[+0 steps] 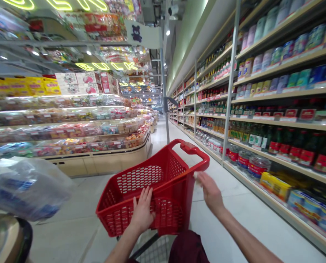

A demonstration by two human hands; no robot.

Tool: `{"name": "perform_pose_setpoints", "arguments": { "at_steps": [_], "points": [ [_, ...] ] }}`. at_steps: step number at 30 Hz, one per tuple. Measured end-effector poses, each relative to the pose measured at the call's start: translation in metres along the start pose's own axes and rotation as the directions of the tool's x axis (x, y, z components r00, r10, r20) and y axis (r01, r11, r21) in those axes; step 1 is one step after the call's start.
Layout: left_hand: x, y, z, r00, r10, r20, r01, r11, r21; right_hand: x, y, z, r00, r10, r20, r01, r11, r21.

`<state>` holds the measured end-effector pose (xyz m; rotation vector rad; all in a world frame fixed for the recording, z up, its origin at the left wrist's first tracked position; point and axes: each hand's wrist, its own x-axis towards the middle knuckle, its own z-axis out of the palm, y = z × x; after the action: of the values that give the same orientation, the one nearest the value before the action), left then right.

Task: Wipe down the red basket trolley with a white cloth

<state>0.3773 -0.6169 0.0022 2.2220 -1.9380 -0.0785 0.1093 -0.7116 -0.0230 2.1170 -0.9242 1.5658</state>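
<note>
A red plastic shopping cart (163, 190) with pierced walls stands tilted in front of me, its basket showing no goods. My left hand (143, 210) is closed over the near side rim, with fingers hooked over the top and the thumb outside the wall. Up at the right end, below the looped cart handle (194, 149), my right hand (211, 191) reaches to the basket's corner. Its fingers are bent and blurred, with a pale spot at the tips. Whether they grip the corner or only touch it, I cannot tell.
Shelves of cans and bottles (286, 142) line the right side. Packaged sweets fill a tiered display (69, 131) on the left. A plastic bag (28, 186) hangs close at the left edge. A grey post (164, 91) rises behind the cart, and an aisle (160, 128) runs ahead.
</note>
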Motion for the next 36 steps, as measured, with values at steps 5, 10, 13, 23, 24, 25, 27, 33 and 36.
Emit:
{"name": "perform_pose_setpoints", "arguments": {
  "at_steps": [5, 10, 13, 23, 24, 25, 27, 33, 36],
  "points": [
    [-0.001, -0.001, -0.001, 1.000, 0.002, 0.000, -0.002, 1.000, -0.017, 0.019, -0.006, 0.007, 0.996, 0.051, -0.076, -0.051, 0.999, 0.010],
    [0.000, -0.002, -0.002, 1.000, -0.013, 0.016, 0.013, 1.000, -0.006, -0.025, -0.016, 0.007, 0.970, -0.180, 0.164, 0.167, 0.982, 0.092],
    [-0.001, -0.003, -0.003, 1.000, -0.001, 0.001, 0.001, 1.000, -0.016, 0.016, -0.001, -0.006, 0.996, 0.063, -0.064, -0.064, 0.998, -0.012],
    [0.002, -0.012, 0.006, 1.000, 0.010, -0.025, -0.010, 1.000, -0.023, -0.010, -0.024, 0.004, 0.982, -0.157, 0.106, 0.146, 0.984, 0.100],
    [0.003, -0.013, 0.006, 1.000, 0.012, -0.028, -0.012, 1.000, -0.026, 0.000, -0.019, 0.000, 0.993, -0.103, 0.062, 0.099, 0.993, 0.070],
    [0.003, -0.013, 0.006, 0.999, 0.015, -0.033, -0.016, 0.999, -0.028, 0.013, -0.014, -0.005, 1.000, -0.019, -0.011, 0.019, 0.999, 0.027],
    [0.001, -0.014, 0.005, 0.999, 0.020, -0.047, -0.021, 0.999, -0.030, 0.040, -0.004, -0.010, 0.985, 0.091, -0.147, -0.097, 0.995, -0.031],
    [-0.003, -0.014, 0.003, 1.000, 0.011, -0.027, -0.012, 0.999, -0.044, 0.020, -0.024, 0.001, 0.978, -0.184, 0.096, 0.174, 0.979, 0.107],
    [-0.003, -0.014, 0.004, 0.999, 0.008, -0.035, -0.010, 0.999, -0.046, 0.025, -0.015, -0.010, 0.976, -0.184, 0.116, 0.171, 0.979, 0.116]
  ]
}}
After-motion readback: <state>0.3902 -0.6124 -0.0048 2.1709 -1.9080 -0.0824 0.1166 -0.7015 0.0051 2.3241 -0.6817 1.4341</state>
